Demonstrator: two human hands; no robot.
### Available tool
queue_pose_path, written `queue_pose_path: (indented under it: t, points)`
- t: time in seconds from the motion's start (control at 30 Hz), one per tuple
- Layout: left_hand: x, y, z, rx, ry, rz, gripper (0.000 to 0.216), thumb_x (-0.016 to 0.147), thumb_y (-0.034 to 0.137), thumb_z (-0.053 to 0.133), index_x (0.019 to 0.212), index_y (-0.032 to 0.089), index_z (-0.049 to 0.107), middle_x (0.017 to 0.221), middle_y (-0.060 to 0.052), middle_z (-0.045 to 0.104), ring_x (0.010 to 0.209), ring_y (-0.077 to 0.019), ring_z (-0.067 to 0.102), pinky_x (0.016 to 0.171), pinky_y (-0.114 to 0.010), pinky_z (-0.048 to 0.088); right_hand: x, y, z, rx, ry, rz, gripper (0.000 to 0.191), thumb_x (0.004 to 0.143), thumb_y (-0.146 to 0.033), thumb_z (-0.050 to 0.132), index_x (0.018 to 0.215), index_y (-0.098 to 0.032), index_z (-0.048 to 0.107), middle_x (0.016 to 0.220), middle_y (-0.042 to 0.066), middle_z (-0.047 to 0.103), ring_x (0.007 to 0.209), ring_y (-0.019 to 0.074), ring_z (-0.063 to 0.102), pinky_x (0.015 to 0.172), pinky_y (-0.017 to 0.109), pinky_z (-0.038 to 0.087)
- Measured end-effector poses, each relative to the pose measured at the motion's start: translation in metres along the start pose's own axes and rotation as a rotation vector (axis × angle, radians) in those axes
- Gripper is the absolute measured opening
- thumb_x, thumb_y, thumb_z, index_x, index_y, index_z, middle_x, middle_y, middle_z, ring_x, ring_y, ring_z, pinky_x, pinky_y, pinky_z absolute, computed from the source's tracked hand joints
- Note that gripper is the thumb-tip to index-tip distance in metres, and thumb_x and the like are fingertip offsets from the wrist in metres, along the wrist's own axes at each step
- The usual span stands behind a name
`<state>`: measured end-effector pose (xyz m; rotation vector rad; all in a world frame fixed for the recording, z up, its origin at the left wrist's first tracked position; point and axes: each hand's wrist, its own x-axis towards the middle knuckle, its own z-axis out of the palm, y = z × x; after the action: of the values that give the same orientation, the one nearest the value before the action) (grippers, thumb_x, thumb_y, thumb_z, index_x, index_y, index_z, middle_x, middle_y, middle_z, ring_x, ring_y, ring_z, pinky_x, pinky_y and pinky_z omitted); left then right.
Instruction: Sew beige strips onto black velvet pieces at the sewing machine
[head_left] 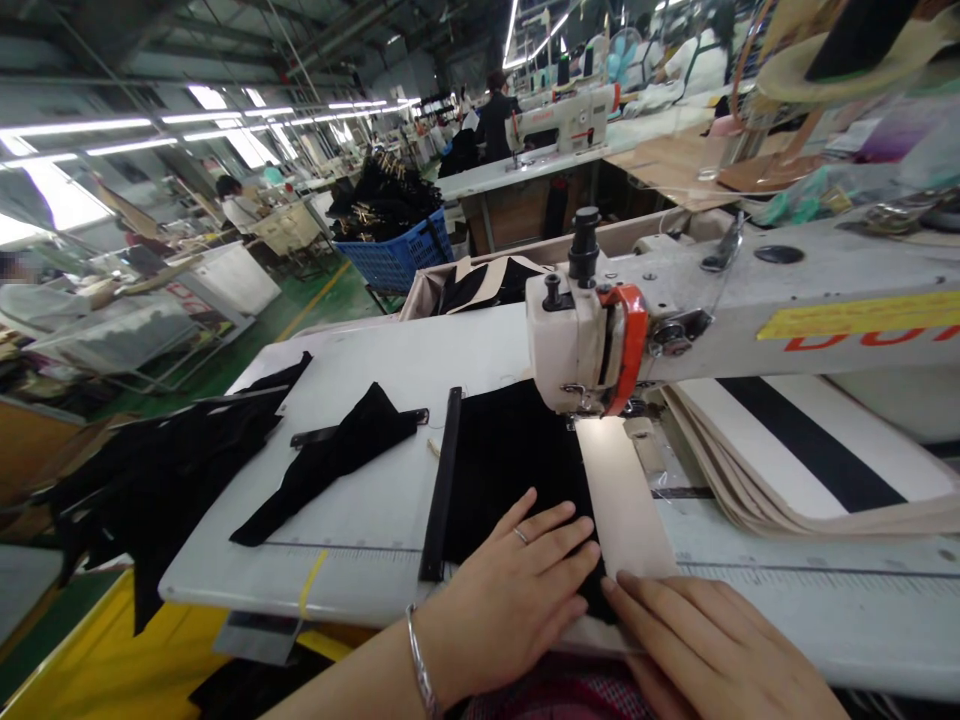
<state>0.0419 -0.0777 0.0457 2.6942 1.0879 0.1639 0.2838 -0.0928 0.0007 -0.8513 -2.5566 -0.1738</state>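
Observation:
My left hand point(525, 575) lies flat with its fingers spread on a black fabric panel point(510, 450) that has a dark strip along its left edge. Beside that panel a beige strip of material point(622, 490) runs up to the needle area of the sewing machine point(577, 340). At the strip's near end my right hand point(697, 630) has its fingers together on top and folded over the edge, gripping it. Its fingertips are close to the black panel's edge. The seam at the presser foot is too small to make out.
A stack of beige pieces with a black stripe point(810, 450) lies under the machine arm. Black cut pieces point(330, 460) rest on the table's left, with a black fabric pile point(172, 470) over its edge. A blue crate point(397, 250) stands beyond; people work farther off.

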Motion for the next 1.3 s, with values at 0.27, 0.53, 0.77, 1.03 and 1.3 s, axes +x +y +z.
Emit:
queue_pose_path:
  t: [0.27, 0.53, 0.77, 1.03, 1.3]
  points:
    - [0.001, -0.007, 0.011, -0.027, 0.078, -0.010, 0.040, 0.099, 0.027, 0.042, 0.138, 0.019, 0.044, 0.146, -0.002, 0.045, 0.142, -0.0178, 0.028, 0.121, -0.048, 0.018, 0.001, 0.014, 0.011, -0.151, -0.092, 0.169, 0.065, 0.090, -0.047, 0.048, 0.142, -0.009, 0.038, 0.151, 0.012, 0.032, 0.135, 0.0252, 0.037, 0.102, 0.044, 0.045]
    - [0.001, -0.006, 0.013, -0.028, 0.104, -0.005, 0.043, 0.095, 0.021, 0.047, 0.138, 0.019, 0.044, 0.143, -0.006, 0.048, 0.141, -0.0208, 0.032, 0.119, -0.052, 0.022, -0.004, 0.007, 0.005, -0.170, -0.119, 0.162, 0.067, 0.090, -0.048, 0.047, 0.145, -0.011, 0.034, 0.150, 0.011, 0.032, 0.135, 0.0238, 0.036, 0.104, 0.043, 0.043]
    - [-0.001, -0.007, 0.015, -0.072, 0.146, 0.028, 0.039, 0.094, 0.025, 0.051, 0.132, 0.019, 0.050, 0.139, -0.007, 0.053, 0.139, -0.0212, 0.035, 0.119, -0.053, 0.021, 0.013, 0.017, 0.021, -0.064, -0.088, 0.284, 0.056, 0.094, -0.035, 0.047, 0.143, -0.010, 0.037, 0.149, 0.013, 0.036, 0.136, 0.0270, 0.035, 0.109, 0.047, 0.037]
    - [-0.006, -0.009, 0.026, -0.102, 0.258, 0.150, 0.026, 0.093, 0.012, 0.051, 0.116, 0.020, 0.060, 0.118, -0.003, 0.067, 0.127, -0.0149, 0.051, 0.119, -0.044, 0.026, -0.024, -0.004, 0.002, 0.039, -0.010, 0.064, 0.045, 0.088, -0.017, 0.047, 0.132, -0.017, 0.053, 0.127, 0.005, 0.059, 0.112, 0.0191, 0.055, 0.094, 0.034, 0.047]
    - [-0.009, -0.010, 0.030, -0.089, 0.263, 0.237, 0.023, 0.093, 0.012, 0.051, 0.112, 0.018, 0.061, 0.116, -0.001, 0.069, 0.126, -0.0140, 0.051, 0.119, -0.040, 0.026, -0.003, 0.002, -0.008, 0.001, -0.015, 0.008, 0.041, 0.084, -0.020, 0.048, 0.123, -0.020, 0.060, 0.113, 0.004, 0.065, 0.090, 0.0174, 0.059, 0.079, 0.031, 0.050]
